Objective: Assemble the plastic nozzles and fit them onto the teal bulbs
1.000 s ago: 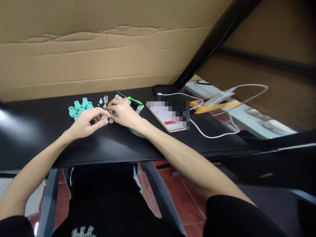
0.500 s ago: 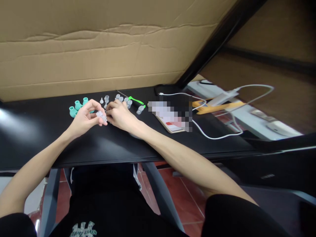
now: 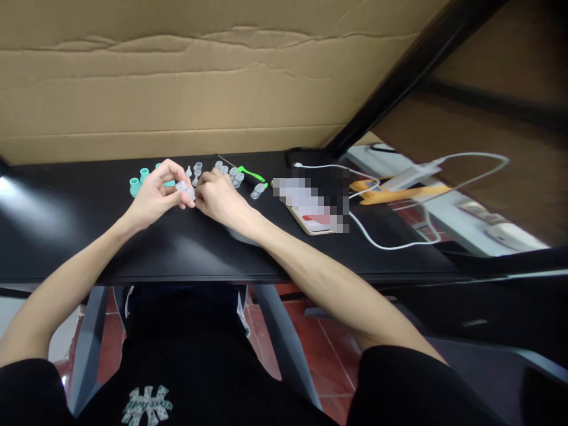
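Clear piece [image 3: 184, 189] in left grip [image 3: 155, 194]; long axis toward right grip [image 3: 222, 197].

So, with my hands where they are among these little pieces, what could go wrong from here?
The small clear piece in the left hand might slip, as it sits out at the edge of the grip. That hand also appears close to the teal pieces, so it could bump one. The right hand is near other clear pieces on the black desk, and a careless sideways move may scatter them.
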A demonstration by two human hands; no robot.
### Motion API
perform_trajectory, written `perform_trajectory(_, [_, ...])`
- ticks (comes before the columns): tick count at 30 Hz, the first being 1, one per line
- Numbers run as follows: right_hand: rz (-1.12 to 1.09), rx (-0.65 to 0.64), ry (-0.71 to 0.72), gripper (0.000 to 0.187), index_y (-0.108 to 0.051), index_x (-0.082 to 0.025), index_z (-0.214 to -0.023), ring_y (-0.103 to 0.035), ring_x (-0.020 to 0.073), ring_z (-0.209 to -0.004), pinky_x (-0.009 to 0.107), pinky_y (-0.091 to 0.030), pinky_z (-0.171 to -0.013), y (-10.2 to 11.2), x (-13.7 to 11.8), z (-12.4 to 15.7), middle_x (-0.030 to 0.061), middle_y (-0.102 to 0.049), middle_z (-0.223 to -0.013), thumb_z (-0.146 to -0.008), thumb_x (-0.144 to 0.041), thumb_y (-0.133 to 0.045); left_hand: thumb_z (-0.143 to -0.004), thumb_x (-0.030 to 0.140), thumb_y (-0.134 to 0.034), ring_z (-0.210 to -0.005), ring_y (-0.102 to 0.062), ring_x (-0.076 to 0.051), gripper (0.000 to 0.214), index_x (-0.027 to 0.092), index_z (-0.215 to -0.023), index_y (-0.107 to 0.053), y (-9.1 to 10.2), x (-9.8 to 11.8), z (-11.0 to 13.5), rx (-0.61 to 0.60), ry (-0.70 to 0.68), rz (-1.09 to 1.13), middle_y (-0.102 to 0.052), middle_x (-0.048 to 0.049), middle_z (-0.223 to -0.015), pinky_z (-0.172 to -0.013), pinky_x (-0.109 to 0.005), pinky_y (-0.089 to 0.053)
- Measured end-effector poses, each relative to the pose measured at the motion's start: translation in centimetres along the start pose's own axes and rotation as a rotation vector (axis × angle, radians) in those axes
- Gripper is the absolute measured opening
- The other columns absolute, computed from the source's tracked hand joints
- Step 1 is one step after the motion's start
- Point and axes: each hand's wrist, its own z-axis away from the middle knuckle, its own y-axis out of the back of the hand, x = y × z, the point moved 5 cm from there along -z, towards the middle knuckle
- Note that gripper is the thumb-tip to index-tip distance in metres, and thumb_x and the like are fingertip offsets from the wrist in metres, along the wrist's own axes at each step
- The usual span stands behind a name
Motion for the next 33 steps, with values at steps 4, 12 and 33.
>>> perform_trajectory(4, [-0.162,0.236,-0.003,0.024,-0.081,-0.017,-0.086,-0.066,0.0323,-0.103,0.053,-0.052,-0.095,2.1,0.7,0.4,0.0164,-0.076,-0.104,-0.1,-0.019,-0.061,-0.085,0.043,-0.1,-0.071,-0.076,-0.008,0.054,0.021,-0.096,-0.051,0.5,-0.2,0.2,0.05,0.014,-0.029,-0.07,0.0025,-0.095,-0.063,-0.019,-0.061])
perform_trajectory(12, [-0.477,0.58,0.194,0.022,-0.079,-0.028,-0.093,-0.069,0.0257,-0.096,0.05,-0.059,-0.091,6.9,-0.5,2.6,0.0061,-0.075,-0.104,-0.106,-0.043,-0.071,-0.079,0.045,-0.105,-0.072,-0.072,-0.007,0.062,0.022,-0.094,-0.05,0.2,-0.3,0.5,0.058,0.03,-0.036,-0.068,0.0027,-0.098,-0.068,-0.021,-0.063])
perform_trajectory(33, [-0.429,0.522,0.296,0.018,-0.075,-0.028,-0.095,-0.071,0.0264,-0.097,0.05,-0.06,-0.092,6.2,-1.3,2.8,0.0069,-0.076,-0.105,-0.107,-0.038,-0.066,-0.077,0.049,-0.105,-0.075,-0.07,-0.009,0.062,0.021,-0.092,-0.052,-0.5,0.2,0.6,0.0,0.017,-0.077,-0.065,0.0025,-0.095,-0.07,-0.022,-0.065])
